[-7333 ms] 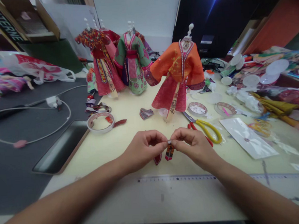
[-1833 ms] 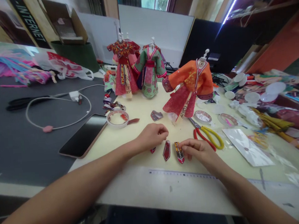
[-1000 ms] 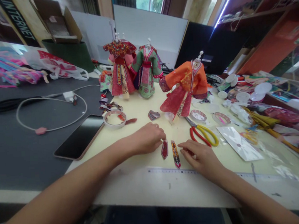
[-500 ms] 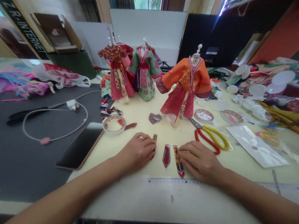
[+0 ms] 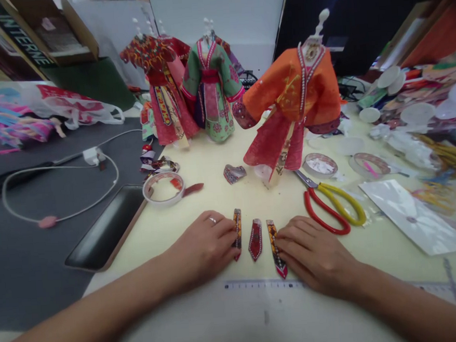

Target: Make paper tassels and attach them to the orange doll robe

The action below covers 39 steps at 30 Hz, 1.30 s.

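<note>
See, filling the middle of the frame, a pale table point(image 5: 207, 162). Find an orange robe point(image 5: 288, 86) upright on a stand, right of centre toward the top, probably set back to leave the near surface for smaller things. Note at left a phone point(image 5: 107, 229), flat, likely out there to avoid crowding. Low in the centre, see the right hand point(image 5: 315, 251) and the left hand point(image 5: 204, 243) facing inward, perhaps to steady edges from both outer sides. Beyond, left of centre, spot a tape roll point(image 5: 165, 199), apparently within easy reach. Then, right of lower centre, find the right strip point(image 5: 276, 248), slightly tilted, touching the right fingertips along its outer edge. Find the left strip point(image 5: 237, 227) nearly straight, touching the left fingertips and partly covered. Note fingers bent on both hands, but cannot tell whether pinching or merely resting. Last, between the strips, find the red tab point(image 5: 255, 239), point downward, apart from either hand, maybe spaced to stay unobstructed.
</note>
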### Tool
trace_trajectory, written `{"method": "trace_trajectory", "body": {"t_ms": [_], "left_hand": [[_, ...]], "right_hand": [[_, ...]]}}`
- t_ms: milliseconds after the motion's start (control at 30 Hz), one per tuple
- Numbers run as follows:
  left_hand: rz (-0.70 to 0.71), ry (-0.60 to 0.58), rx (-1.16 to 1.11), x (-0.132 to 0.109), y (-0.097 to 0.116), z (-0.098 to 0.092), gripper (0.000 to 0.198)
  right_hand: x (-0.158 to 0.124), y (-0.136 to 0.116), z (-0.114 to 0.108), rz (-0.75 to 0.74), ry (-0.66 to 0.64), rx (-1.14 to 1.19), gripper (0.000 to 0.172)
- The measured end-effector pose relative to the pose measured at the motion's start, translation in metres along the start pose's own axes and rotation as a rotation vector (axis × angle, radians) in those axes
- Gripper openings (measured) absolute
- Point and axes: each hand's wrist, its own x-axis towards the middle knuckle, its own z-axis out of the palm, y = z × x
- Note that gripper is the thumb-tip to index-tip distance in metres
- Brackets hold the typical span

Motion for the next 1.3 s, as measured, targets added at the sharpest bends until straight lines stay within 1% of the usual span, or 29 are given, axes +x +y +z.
{"method": "trace_trajectory", "body": {"t_ms": [200, 333, 433, 533, 667, 767, 867, 900, 967, 1067, 1133, 1200, 1300], "left_hand": [[0.032, -0.017, -0.048, 0.0, 0.008, 0.0, 0.02], [0.052, -0.025, -0.072, 0.0, 0.008, -0.002, 0.017], [0.045, -0.01, -0.079, 0.001, 0.007, -0.002, 0.017], [0.051, 0.0, -0.069, 0.0, 0.005, 0.0, 0.018], [0.048, -0.026, -0.066, -0.002, 0.003, 0.006, 0.02], [0.044, -0.025, -0.073, -0.002, 0.003, 0.009, 0.02], [0.05, 0.011, -0.072, -0.001, 0.004, 0.009, 0.021], [0.053, 0.022, -0.071, -0.001, 0.004, 0.008, 0.022], [0.058, 0.018, -0.066, -0.001, 0.004, 0.007, 0.022], [0.045, -0.04, -0.058, -0.002, 0.002, 0.005, 0.022], [0.032, -0.075, -0.057, -0.003, 0.002, 0.004, 0.023], [0.028, -0.091, -0.06, -0.003, 0.002, 0.004, 0.024], [0.029, -0.075, -0.062, -0.003, 0.003, 0.004, 0.025]], "right_hand": [[0.0, 0.0, 0.001, -0.009, -0.005, 0.0, 0.018], [0.001, -0.001, 0.001, -0.008, 0.016, -0.015, 0.019], [0.002, -0.003, 0.0, -0.011, 0.033, -0.035, 0.022], [0.003, -0.005, -0.001, -0.016, 0.016, -0.064, 0.024], [0.004, -0.003, -0.001, 0.015, -0.03, -0.085, 0.023], [0.003, -0.003, -0.002, 0.023, -0.019, -0.082, 0.024], [0.003, -0.004, -0.002, 0.003, 0.0, -0.07, 0.029], [0.003, -0.006, -0.002, -0.011, -0.008, -0.066, 0.032], [0.004, -0.008, -0.002, -0.043, -0.065, -0.058, 0.039], [0.006, -0.012, -0.002, -0.077, -0.177, -0.039, 0.046], [0.007, -0.012, -0.003, -0.081, -0.205, -0.023, 0.045], [0.007, -0.012, -0.005, -0.072, -0.205, -0.01, 0.042], [0.007, -0.012, -0.006, -0.064, -0.201, 0.004, 0.039]]}}
